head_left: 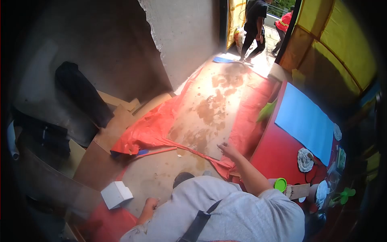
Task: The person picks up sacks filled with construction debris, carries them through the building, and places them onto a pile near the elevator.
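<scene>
My right hand (228, 150): out ahead, fingers loosely bent, one pointing away; nothing visible in its grasp. Red sheet (151, 125) near it, bordering a stained pale floor (234, 108); whether my hand touches the sheet cannot be told. My left hand (150, 205): lower, fingers curled; cannot tell if it grips anything. White block (116, 195) to its left, apart from it.

Outward: sheet bunched at left, its folds lying across the way ahead. To the right, a red tabletop (265, 156) bearing a blue mat (305, 121) and a whitish coil (305, 160); green-rimmed tub (280, 184) nearer me. To the left, a long dark bundle (82, 94) and tan boards (115, 121) take up space. Far end: a person in dark clothes (254, 26) in the bright doorway; another in red (284, 21) beyond.
</scene>
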A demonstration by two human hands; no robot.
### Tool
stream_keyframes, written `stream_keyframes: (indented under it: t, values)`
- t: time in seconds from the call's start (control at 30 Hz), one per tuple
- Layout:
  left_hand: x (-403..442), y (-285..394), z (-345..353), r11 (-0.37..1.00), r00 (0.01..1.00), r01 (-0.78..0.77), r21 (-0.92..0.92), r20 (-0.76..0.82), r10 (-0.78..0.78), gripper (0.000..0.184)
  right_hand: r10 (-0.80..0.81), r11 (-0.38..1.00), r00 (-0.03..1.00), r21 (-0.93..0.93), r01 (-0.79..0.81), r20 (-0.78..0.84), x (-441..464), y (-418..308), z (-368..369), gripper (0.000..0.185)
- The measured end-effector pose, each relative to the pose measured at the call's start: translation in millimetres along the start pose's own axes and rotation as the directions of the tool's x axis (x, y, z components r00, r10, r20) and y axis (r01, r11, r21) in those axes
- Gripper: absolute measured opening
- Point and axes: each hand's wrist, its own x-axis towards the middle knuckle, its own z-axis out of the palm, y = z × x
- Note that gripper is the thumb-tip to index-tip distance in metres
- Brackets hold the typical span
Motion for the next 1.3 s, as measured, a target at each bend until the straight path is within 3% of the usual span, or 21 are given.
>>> stream_keyframes:
  t: [0.17, 0.3, 0.4, 0.47, 0.5, 0.53, 0.57, 0.6, 0.67, 0.73, 0.8, 0.9, 0.97, 1.03, 1.1, 1.17, 1.2, 1.27, 1.3]
  values:
    - [75, 103, -80, 0.999, 1.0, -0.029, -0.045, 0.01, 0.03, 0.036, -0.058, 0.998, 0.994, 0.011, 0.06, -0.093, 106, -90, -48, 0.036]
    - [175, 189, -130, 0.99, 0.991, -0.13, 0.059, 0.029, 0.129, 0.035, -0.007, 0.999, 0.982, 0.032, 0.013, -0.189, 199, -104, -94, 0.036]
    - [247, 265, -182, 0.98, 0.981, -0.185, 0.079, 0.067, 0.18, 0.036, 0.025, 0.984, 0.935, -0.156, -0.085, -0.353, 263, -76, -129, 0.034]
    - [292, 324, -231, 0.976, 0.976, -0.193, 0.101, 0.119, 0.18, 0.037, 0.036, 0.89, 0.887, -0.389, -0.238, -0.46, 277, -61, -145, 0.035]
    - [312, 355, -258, 0.975, 0.974, -0.186, 0.12, 0.153, 0.167, 0.038, 0.099, 0.891, 0.898, -0.363, -0.271, -0.428, 321, 26, -166, 0.039]
    - [334, 384, -280, 0.975, 0.971, -0.18, 0.132, 0.184, 0.155, 0.039, 0.165, 0.691, 0.941, -0.645, -0.325, -0.297, 295, -2, -168, 0.04]
    - [357, 421, -306, 0.99, 0.984, -0.124, 0.071, 0.139, 0.114, 0.04, 0.515, 0.724, 0.742, -0.245, -0.645, -0.43, 250, -102, -147, 0.041]
    - [371, 463, -335, 0.998, 0.993, -0.063, 0.009, 0.099, 0.062, 0.041, 0.56, 0.699, 0.677, -0.167, -0.696, -0.477, 256, -80, -148, 0.043]
    - [413, 546, -387, 0.946, 0.975, -0.218, 0.239, 0.002, 0.224, 0.044, 0.585, 0.728, 0.655, -0.045, -0.684, -0.478, 268, -40, -157, 0.05]
    - [439, 626, -432, 0.913, 0.942, -0.321, 0.252, -0.011, 0.335, 0.045, 0.795, 0.607, 0.537, 0.393, -0.691, -0.282, 285, -38, -155, 0.048]
    - [459, 706, -464, 0.556, 0.734, -0.539, 0.632, 0.029, 0.679, 0.049, 0.79, 0.608, 0.545, 0.252, -0.753, -0.279, 308, -80, -158, 0.048]
    - [486, 798, -478, 0.733, 0.718, -0.612, 0.297, -0.18, 0.673, 0.042, 0.773, 0.608, 0.572, 0.065, -0.791, -0.276, 348, -139, -163, 0.045]
    - [543, 840, -475, 0.706, 0.735, -0.583, 0.403, -0.11, 0.669, 0.045, 0.729, 0.656, 0.631, 0.006, -0.755, -0.264, 406, -117, -180, 0.042]
    - [535, 880, -474, 0.653, 0.741, -0.576, 0.492, -0.022, 0.671, 0.046, 0.649, 0.732, 0.717, -0.049, -0.68, -0.254, 473, -90, -206, 0.04]
    - [485, 923, -491, 0.694, 0.84, -0.519, 0.499, 0.15, 0.521, 0.05, 0.631, 0.769, 0.737, 0.074, -0.634, -0.241, 541, -80, -240, 0.038]
    - [517, 942, -498, 0.746, 0.897, -0.441, 0.499, 0.219, 0.384, 0.05, 0.726, 0.68, 0.647, 0.385, -0.624, -0.234, 610, -110, -278, 0.032]
    - [535, 956, -502, 0.77, 0.915, -0.401, 0.497, 0.255, 0.312, 0.052, 0.684, 0.73, 0.665, 0.304, -0.613, -0.301, 636, -150, -303, 0.03]
    - [562, 994, -527, 0.69, 0.885, -0.459, 0.56, 0.223, 0.408, 0.053, 0.581, 0.803, 0.701, 0.155, -0.575, -0.412, 675, -259, -347, 0.028]
    - [574, 1013, -535, 0.679, 0.885, -0.459, 0.573, 0.228, 0.406, 0.054, 0.5, 0.846, 0.738, 0.073, -0.528, -0.453, 701, -278, -370, 0.027]
